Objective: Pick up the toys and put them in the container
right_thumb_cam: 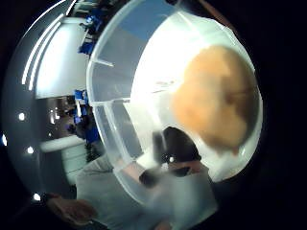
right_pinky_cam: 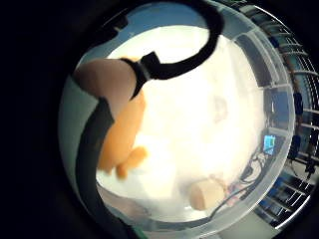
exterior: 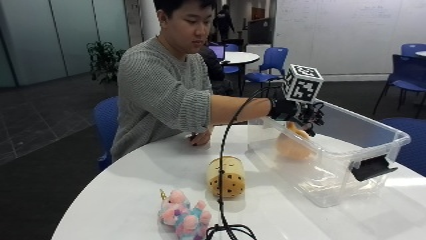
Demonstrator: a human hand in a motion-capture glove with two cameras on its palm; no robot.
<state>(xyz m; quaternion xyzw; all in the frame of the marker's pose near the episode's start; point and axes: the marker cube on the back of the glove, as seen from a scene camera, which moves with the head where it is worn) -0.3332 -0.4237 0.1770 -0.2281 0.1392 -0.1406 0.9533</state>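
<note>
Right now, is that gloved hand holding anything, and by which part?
Yes. The gloved right hand holds an orange plush toy by its top end, hanging it inside the clear plastic container. The exact part of the toy cannot be told.

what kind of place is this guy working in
Probably an office or campus common area, not a home: blue chairs around a round table behind him, a large whiteboard wall, and a potted plant by glass partitions.

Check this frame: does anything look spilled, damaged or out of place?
Nothing stands out. The gloved right hand holds an orange plush toy inside the clear container; the yellow cylinder toy and pink plush sit undisturbed on the white table.
</note>
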